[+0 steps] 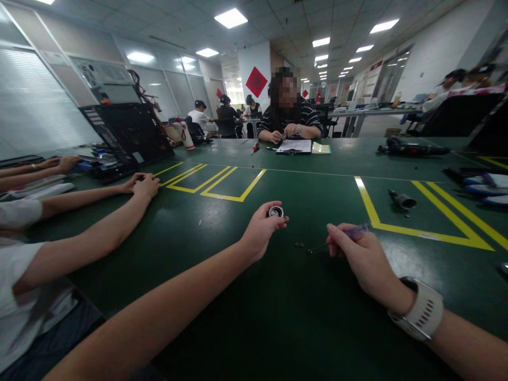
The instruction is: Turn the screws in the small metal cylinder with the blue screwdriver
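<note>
Above the green table, my left hand is closed around a small round metal cup-shaped part, its hollow side facing up toward me. My right hand, with a watch on the wrist, grips a screwdriver by its translucent purple handle. The thin shaft points left and down. At its tip is a small dark ring-like piece; I cannot tell whether they touch. Two similar small pieces lie just left of it on the table.
Inside the right yellow tape outline lies a dark metal part with a cup-like end. Behind it rests a black power tool. A person with a clipboard sits opposite, near a red screwdriver. Co-workers' arms reach in at left.
</note>
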`<state>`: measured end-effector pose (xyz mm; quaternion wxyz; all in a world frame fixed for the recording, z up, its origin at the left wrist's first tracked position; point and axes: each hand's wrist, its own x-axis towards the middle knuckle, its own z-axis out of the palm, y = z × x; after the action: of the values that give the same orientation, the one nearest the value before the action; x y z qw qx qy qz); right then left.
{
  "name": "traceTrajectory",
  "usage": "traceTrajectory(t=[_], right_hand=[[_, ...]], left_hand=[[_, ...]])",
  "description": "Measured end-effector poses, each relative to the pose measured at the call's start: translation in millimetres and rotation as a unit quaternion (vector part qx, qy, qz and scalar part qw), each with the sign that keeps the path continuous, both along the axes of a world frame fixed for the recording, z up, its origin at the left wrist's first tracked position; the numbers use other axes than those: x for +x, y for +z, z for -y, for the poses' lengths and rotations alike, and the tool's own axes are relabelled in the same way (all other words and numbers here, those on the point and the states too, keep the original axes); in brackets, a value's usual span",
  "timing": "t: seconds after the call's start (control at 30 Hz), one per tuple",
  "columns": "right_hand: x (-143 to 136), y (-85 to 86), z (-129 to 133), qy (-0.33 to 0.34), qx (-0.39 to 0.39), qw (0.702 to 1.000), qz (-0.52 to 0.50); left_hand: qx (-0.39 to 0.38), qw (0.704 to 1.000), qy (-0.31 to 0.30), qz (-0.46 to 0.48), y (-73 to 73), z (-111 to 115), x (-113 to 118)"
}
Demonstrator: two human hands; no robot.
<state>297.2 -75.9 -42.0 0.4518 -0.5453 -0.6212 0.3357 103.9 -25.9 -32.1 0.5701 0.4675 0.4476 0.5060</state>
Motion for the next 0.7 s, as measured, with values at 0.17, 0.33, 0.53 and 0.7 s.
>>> traceTrajectory(t=[0.17, 0.33, 0.53, 0.7], right_hand=[[-5.8, 5.9, 13.8, 0.019, 0.098, 0.99, 0.104], [-9.8, 6.7, 24.6, 0.04, 0.218, 0.969, 0.106], [-14.0, 9.6, 29.0, 0.149, 0.307, 0.931, 0.126], [-14.9, 6.6, 28.7, 0.159, 0.313, 0.925, 0.144]], left_hand=[[-0.044, 0.996, -0.032, 0.072, 5.4, 14.4, -2.3], [-0.019, 0.996, -0.054, 0.062, -2.3, 12.2, -4.1], [0.015, 0.995, -0.073, 0.059, -10.3, 14.2, -2.0], [0.017, 0.995, -0.079, 0.052, -12.3, 18.8, 0.9]])
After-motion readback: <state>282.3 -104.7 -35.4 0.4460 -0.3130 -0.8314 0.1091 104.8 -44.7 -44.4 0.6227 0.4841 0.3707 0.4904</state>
